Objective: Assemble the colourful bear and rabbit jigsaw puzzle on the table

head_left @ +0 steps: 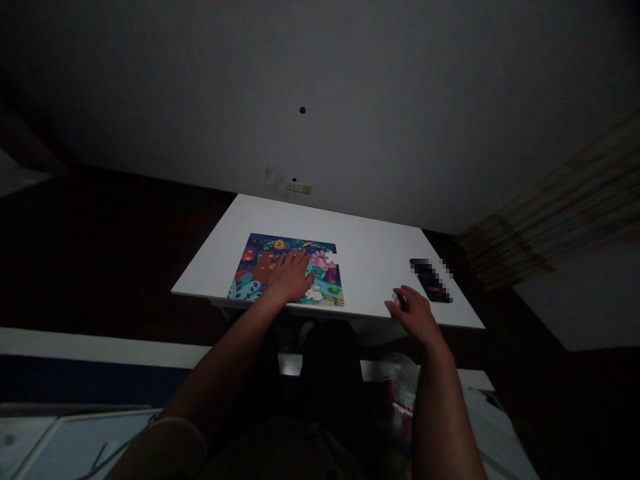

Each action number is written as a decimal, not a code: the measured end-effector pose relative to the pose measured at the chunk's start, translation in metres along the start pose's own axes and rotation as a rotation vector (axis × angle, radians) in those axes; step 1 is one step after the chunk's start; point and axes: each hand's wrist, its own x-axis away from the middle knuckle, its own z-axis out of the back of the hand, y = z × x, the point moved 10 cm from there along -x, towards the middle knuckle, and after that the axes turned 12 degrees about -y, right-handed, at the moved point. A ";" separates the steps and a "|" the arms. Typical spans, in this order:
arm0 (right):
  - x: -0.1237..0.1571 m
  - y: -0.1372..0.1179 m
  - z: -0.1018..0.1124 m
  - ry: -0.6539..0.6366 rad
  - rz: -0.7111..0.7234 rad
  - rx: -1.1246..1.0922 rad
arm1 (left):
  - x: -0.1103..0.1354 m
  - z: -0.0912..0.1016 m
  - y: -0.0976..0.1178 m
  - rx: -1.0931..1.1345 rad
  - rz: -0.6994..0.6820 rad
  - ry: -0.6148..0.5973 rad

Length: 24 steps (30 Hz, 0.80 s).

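A colourful jigsaw puzzle (pixel 257 268) with animals and plants lies on the white table (pixel 373 267). Its right edge has a notch where the white tabletop shows, beside a purple and pink part of the picture. My left hand (pixel 293 275) rests on the middle of the puzzle with its fingers spread, covering part of the picture. Over the front right of the table, my right hand (pixel 416 315) pinches a small pink-purple puzzle piece (pixel 397 300) between thumb and fingers. The fingers hide part of that piece.
A dark, pixelated flat object (pixel 433 281) lies near the table's right end. Behind the table is a grey wall with a socket strip (pixel 299 188). A curtain (pixel 545 200) hangs at the right. Clear plastic packaging (pixel 400 373) is below, by my right forearm.
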 end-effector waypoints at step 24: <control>-0.044 -0.099 -0.038 -0.108 0.199 -0.305 | 0.004 0.001 0.005 -0.140 0.055 -0.047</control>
